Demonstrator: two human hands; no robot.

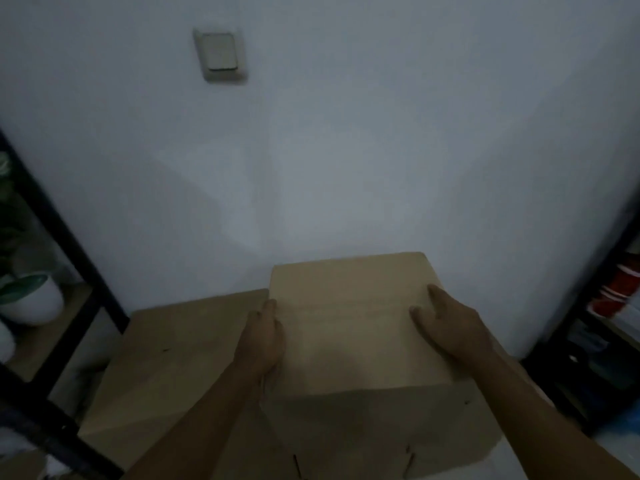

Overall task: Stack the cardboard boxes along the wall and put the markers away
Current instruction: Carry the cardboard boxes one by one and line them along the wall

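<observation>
Head view: two bare hands on a cardboard box set against the wall.

Both hands press the upper box (349,327), which sits on a larger, lower box (180,375) whose top shows to its left; the far edges of both meet the white wall (346,150). Left hand (263,341) lies along the upper box's left edge, fingers wrapped over the side. Right hand (446,323) rests flat on the top near the right edge, fingers spread. The hands are apart, one on each side, neither closed around anything. A light switch (221,55) is on the wall above. A dark shelf (69,258) at left carries a white pot (34,303); another shelf at right holds red cups (616,292). No markers can be made out in the dim, blurred picture.
</observation>
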